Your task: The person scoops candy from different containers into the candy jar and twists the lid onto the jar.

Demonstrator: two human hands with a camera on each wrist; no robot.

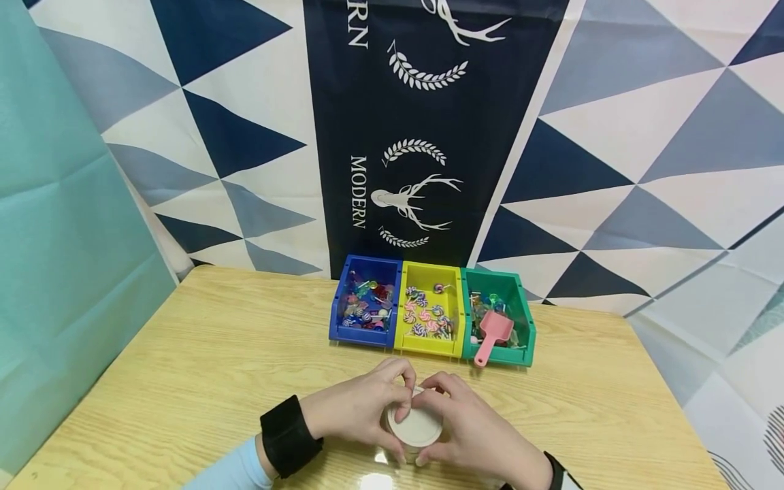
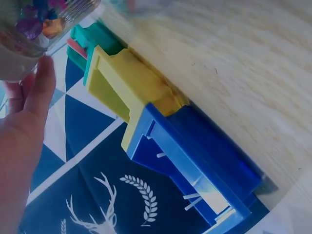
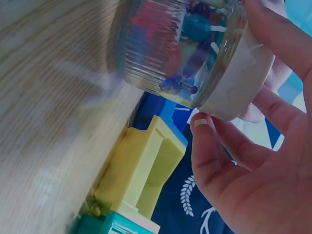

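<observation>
A clear ribbed jar [image 3: 161, 53] stands on the table near its front edge, with small colourful lollipop pieces inside. On its mouth sits an off-white lid [image 1: 418, 429]. My left hand [image 1: 367, 406] grips the lid from the left, its index finger bent over the top and thumb at the near side. From the right, my right hand [image 1: 468, 429] holds the lid's rim between thumb and curled fingers. The right wrist view shows those fingertips [image 3: 200, 122] against the lid's edge. Whether the lid is fully seated cannot be seen.
Behind the hands stand three joined bins: blue [image 1: 335, 320], yellow [image 1: 429, 275] and green [image 1: 523, 327], all with small lollipop pieces. A pink scoop [image 1: 495, 330] lies in the green bin, handle over its front. Patterned cloth [image 1: 257, 122] hangs behind the table.
</observation>
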